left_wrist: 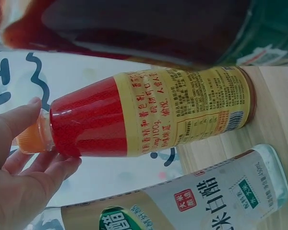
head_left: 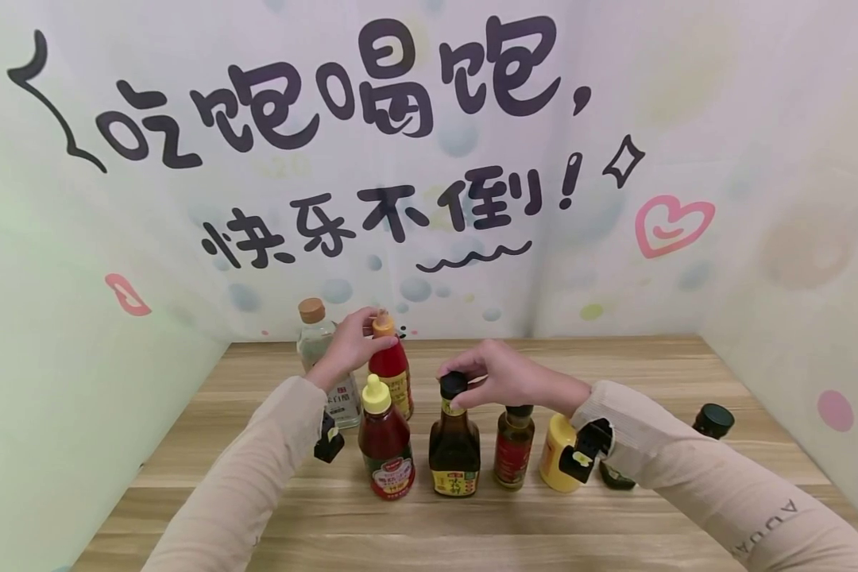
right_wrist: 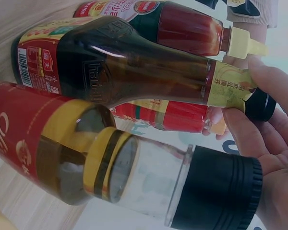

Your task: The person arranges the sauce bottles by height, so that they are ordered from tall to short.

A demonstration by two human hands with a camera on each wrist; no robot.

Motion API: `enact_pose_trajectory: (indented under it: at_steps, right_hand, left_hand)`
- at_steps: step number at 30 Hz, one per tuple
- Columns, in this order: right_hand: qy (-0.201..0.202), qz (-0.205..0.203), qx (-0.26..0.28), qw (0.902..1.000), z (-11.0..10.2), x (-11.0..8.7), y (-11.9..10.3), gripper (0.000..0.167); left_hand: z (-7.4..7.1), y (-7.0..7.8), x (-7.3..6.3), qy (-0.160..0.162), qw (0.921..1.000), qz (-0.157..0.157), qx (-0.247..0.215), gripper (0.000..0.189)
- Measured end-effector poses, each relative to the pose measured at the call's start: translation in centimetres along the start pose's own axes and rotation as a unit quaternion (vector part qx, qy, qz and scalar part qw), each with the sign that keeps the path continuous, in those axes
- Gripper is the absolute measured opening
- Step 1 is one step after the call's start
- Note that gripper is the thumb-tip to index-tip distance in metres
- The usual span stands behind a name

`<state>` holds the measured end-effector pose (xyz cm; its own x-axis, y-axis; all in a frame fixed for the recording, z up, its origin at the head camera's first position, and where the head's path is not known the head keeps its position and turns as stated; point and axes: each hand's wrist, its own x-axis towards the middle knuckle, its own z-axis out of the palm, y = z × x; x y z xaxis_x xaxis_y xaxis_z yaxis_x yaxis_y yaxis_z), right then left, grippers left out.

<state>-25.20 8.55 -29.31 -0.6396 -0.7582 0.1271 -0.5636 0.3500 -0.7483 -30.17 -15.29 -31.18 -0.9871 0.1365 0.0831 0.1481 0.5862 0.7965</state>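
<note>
My left hand [head_left: 357, 342] grips the orange-capped neck of a red sauce bottle [left_wrist: 93, 117] with a yellow label. Beside it stands a clear white vinegar bottle [head_left: 317, 342] with a brown cap. Nearer to me is a dark red sauce bottle [head_left: 384, 437] with a yellow nozzle cap. My right hand [head_left: 504, 373] pinches the black-capped neck of a dark soy sauce bottle [head_left: 454, 449], which stands upright. Just right of that is a smaller black-capped bottle [right_wrist: 62, 143] with a red label.
Farther right on the wooden table [head_left: 515, 532] stand a yellow container [head_left: 559, 453], partly behind my right wrist, and a dark green-capped bottle [head_left: 713, 421], mostly hidden by the sleeve. A printed white backdrop [head_left: 400, 159] rises behind the table.
</note>
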Motion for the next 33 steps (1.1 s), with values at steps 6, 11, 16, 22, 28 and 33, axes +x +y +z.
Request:
enact_pose_trajectory:
  at_steps: [6,11,16,22,28,33]
  right_hand:
    - [0.001,-0.002,-0.004,1.0,-0.1,-0.1,0.0,0.031]
    - [0.001,-0.003,-0.003,1.0,0.0,-0.1,-0.1,0.031]
    - [0.001,-0.001,-0.007,1.0,0.0,-0.1,-0.1,0.032]
    - [0.001,0.002,-0.014,0.9999,0.0,-0.1,-0.1,0.033]
    - [0.0,0.0,-0.01,1.0,0.1,0.0,-0.1,0.032]
    - [0.002,-0.001,-0.004,1.0,0.1,0.0,-0.2,0.032]
  left_hand:
    - [-0.3,0.0,-0.1,-0.002,0.9998,-0.006,-0.021,0.054]
    - [-0.6,0.3,-0.5,-0.003,0.9998,-0.003,-0.018,0.056]
    - [-1.0,0.7,-1.1,-0.002,0.9998,0.009,-0.015,0.061]
    - [-1.6,0.8,-1.8,-0.003,0.9995,0.028,-0.012,0.064]
    - [-2.3,0.9,-2.9,0.001,0.9981,0.056,-0.024,0.061]
    - [-3.3,1.1,-3.6,0.024,0.9945,0.093,-0.042,0.056]
